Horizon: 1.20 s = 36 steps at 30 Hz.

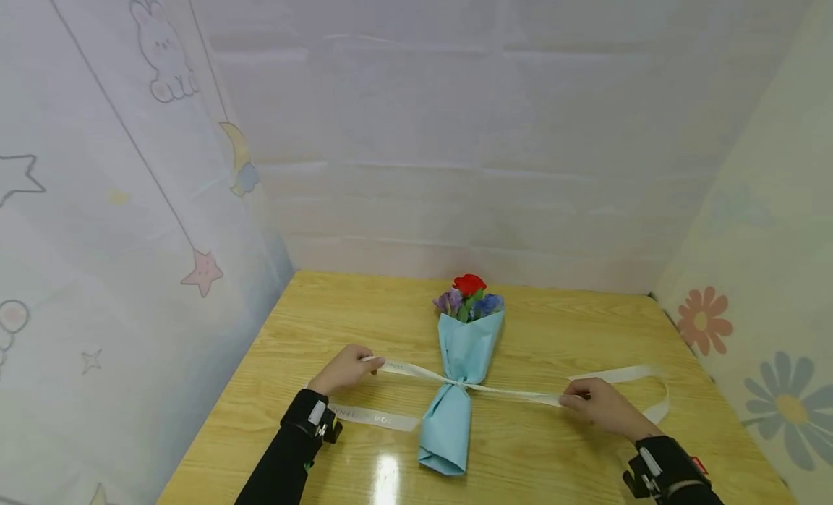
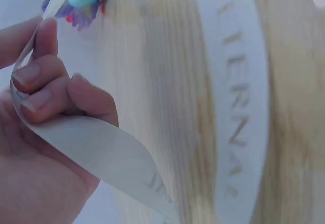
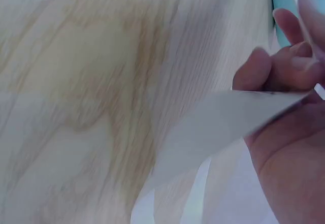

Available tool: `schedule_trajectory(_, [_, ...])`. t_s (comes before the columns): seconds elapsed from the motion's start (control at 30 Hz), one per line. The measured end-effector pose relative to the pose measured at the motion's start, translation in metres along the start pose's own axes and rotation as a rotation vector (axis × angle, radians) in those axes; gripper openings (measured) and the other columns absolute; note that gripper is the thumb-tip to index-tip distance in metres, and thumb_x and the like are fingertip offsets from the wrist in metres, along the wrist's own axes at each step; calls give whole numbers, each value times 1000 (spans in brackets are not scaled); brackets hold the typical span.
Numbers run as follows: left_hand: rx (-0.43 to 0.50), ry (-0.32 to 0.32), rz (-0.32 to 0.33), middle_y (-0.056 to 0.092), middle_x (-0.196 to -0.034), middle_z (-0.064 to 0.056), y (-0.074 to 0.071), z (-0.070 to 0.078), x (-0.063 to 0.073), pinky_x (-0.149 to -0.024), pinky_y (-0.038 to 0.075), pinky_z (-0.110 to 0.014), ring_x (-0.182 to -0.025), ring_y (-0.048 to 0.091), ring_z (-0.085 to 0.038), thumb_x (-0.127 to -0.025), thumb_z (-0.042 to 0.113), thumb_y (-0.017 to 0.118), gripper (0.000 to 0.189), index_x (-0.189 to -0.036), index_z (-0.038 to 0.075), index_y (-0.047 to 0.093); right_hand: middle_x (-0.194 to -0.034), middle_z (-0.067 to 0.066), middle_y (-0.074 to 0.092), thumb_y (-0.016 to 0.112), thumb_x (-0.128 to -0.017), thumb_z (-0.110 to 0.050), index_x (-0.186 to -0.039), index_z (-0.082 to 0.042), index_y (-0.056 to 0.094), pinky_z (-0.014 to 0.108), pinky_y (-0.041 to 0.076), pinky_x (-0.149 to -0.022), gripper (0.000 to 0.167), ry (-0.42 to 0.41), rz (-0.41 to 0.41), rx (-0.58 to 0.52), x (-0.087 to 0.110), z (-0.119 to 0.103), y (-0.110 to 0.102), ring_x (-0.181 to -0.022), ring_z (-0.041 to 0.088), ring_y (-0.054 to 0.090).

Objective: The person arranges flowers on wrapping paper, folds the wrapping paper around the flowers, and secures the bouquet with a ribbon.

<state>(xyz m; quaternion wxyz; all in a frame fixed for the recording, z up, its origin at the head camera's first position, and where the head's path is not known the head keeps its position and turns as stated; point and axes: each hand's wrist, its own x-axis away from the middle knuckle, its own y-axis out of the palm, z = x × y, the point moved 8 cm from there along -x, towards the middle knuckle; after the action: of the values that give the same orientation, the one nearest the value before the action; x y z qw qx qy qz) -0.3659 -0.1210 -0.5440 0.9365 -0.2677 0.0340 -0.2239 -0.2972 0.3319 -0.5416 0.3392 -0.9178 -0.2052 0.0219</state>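
A bouquet (image 1: pixel 463 346) wrapped in light blue paper lies on the wooden table, with a red rose (image 1: pixel 469 284) and purple and blue blooms at its far end. A white ribbon (image 1: pixel 416 371) crosses its narrowed waist and runs taut to both sides. On the left, my left hand (image 1: pixel 345 370) pinches one length; curled fingers hold it in the left wrist view, where printed letters show on the loose tail (image 2: pixel 236 107). My right hand (image 1: pixel 601 406) grips the other length to the right of the bouquet. Its loose end (image 3: pixel 203 132) trails from the palm in the right wrist view.
The wooden table (image 1: pixel 520 461) carries the ribbon's loose tails, one left of the wrapped stems and one looping behind my right hand. A pale patterned sheet (image 1: pixel 97 201) stands at the left, a plain one behind, and a flowered one (image 1: pixel 781 331) at the right.
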Motion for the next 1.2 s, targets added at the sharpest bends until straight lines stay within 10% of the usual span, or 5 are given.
schedule_trajectory(0.33, [354, -17, -266, 32, -55, 5, -8, 1, 14, -51, 24, -27, -48, 21, -11, -105, 31, 59, 41, -80, 0, 65, -61, -3, 33, 57, -105, -39, -72, -10, 52, 30, 26, -52, 44, 204, 134, 121, 12, 16, -19, -53, 11, 26])
schedule_trajectory(0.53, [553, 158, -214, 39, -65, 2, -21, 33, 10, -56, 21, -34, -52, 24, -13, -109, 17, 49, 28, -91, 2, 64, -56, -3, 29, 55, -105, -43, -70, -10, 44, 34, 32, -49, 49, 195, 67, 19, 21, 4, -32, -48, 12, 24])
schedule_trajectory(0.97, [588, 431, -74, 46, -79, -5, -18, 153, -10, -69, 35, -30, -70, 38, -18, -109, 12, 50, 18, -100, 10, 66, -84, 16, 44, 19, -110, 2, -107, -1, 59, 41, 46, -85, 40, -339, -314, -872, 29, -77, -44, -81, 34, 42])
schedule_trajectory(1.2, [489, 449, 3, 53, -89, -5, -7, 195, -19, -77, 38, -32, -81, 46, -27, -106, 13, 56, 18, -107, -1, 67, -95, 10, 58, 18, -107, 9, -124, 1, 61, 38, 50, -90, 46, -487, -248, -952, 27, -115, -57, -80, 33, 39])
